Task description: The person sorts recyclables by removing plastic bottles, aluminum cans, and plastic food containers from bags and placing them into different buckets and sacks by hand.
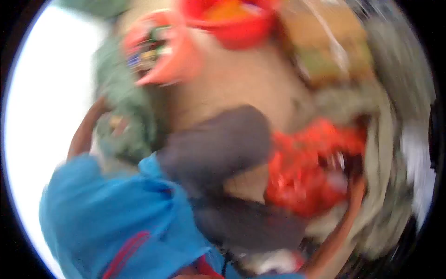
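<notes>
Strong motion blur covers the view. My right arm reaches to a red plastic bag (297, 186), and my right hand (357, 179) is at its right edge, beside dark and whitish things in the bag's mouth that I cannot make out. Its fingers are hidden or smeared. On the other side, my left hand (103, 103) is against a bunched green cloth (132, 100). Blur hides how its fingers lie, so I cannot tell whether it grips the cloth.
A pink-orange bin (179, 60) with mixed small items stands ahead, beside a red basin (237, 35) holding something orange. At the upper right is a brown-yellow box or package (325, 37). Greyish-green cloth (378, 153) lies along the right. My bent legs (218, 144) occupy the middle.
</notes>
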The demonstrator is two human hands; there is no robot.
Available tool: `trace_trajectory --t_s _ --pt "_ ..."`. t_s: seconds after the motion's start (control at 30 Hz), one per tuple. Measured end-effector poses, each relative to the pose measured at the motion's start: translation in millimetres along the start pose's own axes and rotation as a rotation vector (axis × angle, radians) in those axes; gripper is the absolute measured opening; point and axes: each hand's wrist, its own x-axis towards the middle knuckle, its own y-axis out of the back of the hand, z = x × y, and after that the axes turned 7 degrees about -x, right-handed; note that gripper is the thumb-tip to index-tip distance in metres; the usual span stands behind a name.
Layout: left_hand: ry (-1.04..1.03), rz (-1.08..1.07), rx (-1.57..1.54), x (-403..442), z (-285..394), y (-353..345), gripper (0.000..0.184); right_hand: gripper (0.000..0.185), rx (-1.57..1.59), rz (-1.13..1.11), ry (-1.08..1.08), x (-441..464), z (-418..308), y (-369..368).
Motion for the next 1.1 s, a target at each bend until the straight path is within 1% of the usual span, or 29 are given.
trace_trajectory --t_s 0.03,0.07,0.1,0.13,0.17,0.2,0.23,0.27,0.3,0.37,0.4,0.43,0.47,0.5,0.53,0.57,0.63,0.67,0.7,0.73,0.77,0.8,0.83,0.87,0.9,0.93,0.97,1.03,1.1 --pt "-0.007 -0.062 -0.059 43.0 3.3 0.8 0.061 0.039 -0.034 0.028 -0.039 -3.8 6.5 14.0" --pt "0.067 -0.1 -0.186 83.4 7.8 3.6 0.059 0.041 -0.07 0.06 -0.09 -6.2 15.5 29.0" --pt "0.253 -0.115 -0.403 117.9 13.0 9.5 0.057 0.043 -0.101 0.086 -0.148 -8.2 26.0 44.2" --pt "0.504 -0.088 -0.637 149.8 23.8 20.8 0.056 0.045 -0.118 0.098 -0.208 -14.6 31.4 56.2" --pt "0.59 -0.012 -0.681 167.4 26.9 43.0 0.054 0.047 -0.131 0.109 -0.255 -14.0 26.7 64.9" --pt "0.571 0.061 -0.647 187.8 48.3 63.6 0.052 0.048 -0.138 0.066 -0.277 -11.8 31.7 70.7" --pt "0.514 0.164 -0.587 201.3 51.7 92.5 0.051 0.049 -0.19 0.048 -0.33 -15.2 22.1 78.5" --pt "0.405 0.257 -0.521 214.6 75.7 119.9 0.049 0.049 -0.231 0.023 -0.373 -16.7 18.5 75.0" --pt "0.272 0.346 -0.467 225.8 112.6 144.8 0.048 0.048 -0.144 0.054 -0.303 -14.9 32.0 53.5" --pt "-0.039 0.472 -0.434 242.7 218.1 181.7 0.044 0.045 -0.051 -0.131 -0.256 -17.0 -3.8 45.0" --pt "-0.194 0.498 -0.456 242.4 280.4 194.6 0.043 0.044 -0.031 -0.174 -0.269 -19.9 -30.6 51.7" --pt "-0.339 0.485 -0.501 237.1 344.6 201.4 0.041 0.047 0.214 -0.007 -0.128 -9.8 -20.2 17.2" --pt "-0.466 0.433 -0.571 227.7 406.8 203.4 0.04 0.055 0.134 -0.013 -0.282 0.8 -34.9 9.1" --pt "-0.585 0.336 -0.652 213.8 472.3 196.3 0.038 0.06 0.23 0.101 -0.294 5.4 -48.7 2.1" --pt "-0.703 0.165 -0.747 193.5 546.2 178.2 0.037 0.066 0.323 0.226 -0.306 10.9 -61.6 1.4" --pt "-0.793 -0.049 -0.827 167.5 610.8 156.5 0.035 0.073 0.487 0.291 -0.341 26.7 -57.8 -22.0" --pt "-0.913 -0.441 -0.89 92.2 718.2 123.7 0.034 0.07 0.484 0.091 -0.518 32.7 -86.9 -15.3" --pt "-1.122 -0.69 -0.992 90.5 759.5 80.3 0.023 0.063 0.655 0.298 -0.45 29.0 -102.1 -18.5" --pt "-1.302 -0.717 -0.822 83.7 798.9 44.7 0.018 0.055 0.825 0.337 -0.336 35.2 -94.6 -45.5" --pt "-1.392 -0.572 -0.838 65.6 824.2 16.2 0.017 0.051 0.622 0.153 -0.327 34.2 -97.7 -34.6" --pt "-1.414 -0.762 -0.801 58.0 846.2 -16.1 0.02 0.048 0.423 -0.039 -0.32 25.4 -103.6 -29.2" --pt "-1.342 -0.726 -0.598 46.5 859.3 -26.1 0.02 0.048 0.425 -0.048 -0.324 14.7 -107.8 -39.8" --pt "-1.27 -0.675 -0.394 42.8 869.9 -34.1 0.021 0.05 0.366 0.003 -0.347 7.5 -109.7 -54.6" --pt "-1.277 -0.681 -0.393 47.5 873.8 -54.4 0.021 0.054 0.306 0.051 -0.376 -6.2 -113.3 -58.5" --pt "-1.348 -0.626 -0.325 58.5 871.1 -72.2 0.02 0.054 0.306 0.044 -0.382 -22.2 -114.1 -58.6" --pt "-1.415 -0.562 -0.252 73.8 867.6 -85.2 0.021 0.054 0.359 -0.013 -0.44 -36.8 -118.2 -48.0" --pt "-1.412 -0.566 -0.246 85.7 860.2 -88.4 0.021 0.055 0.414 -0.072 -0.495 -49.6 -120.5 -45.1" --pt "-1.169 -0.657 -0.054 109.3 842.1 -96.0 0.037 0.058 0.436 -0.12 -0.454 -72.5 -121.0 -48.6" --pt "-1.162 -0.654 -0.106 136.1 829.3 -125.7 0.042 0.062 0.457 -0.165 -0.413 -82.3 -121.7 -61.0"
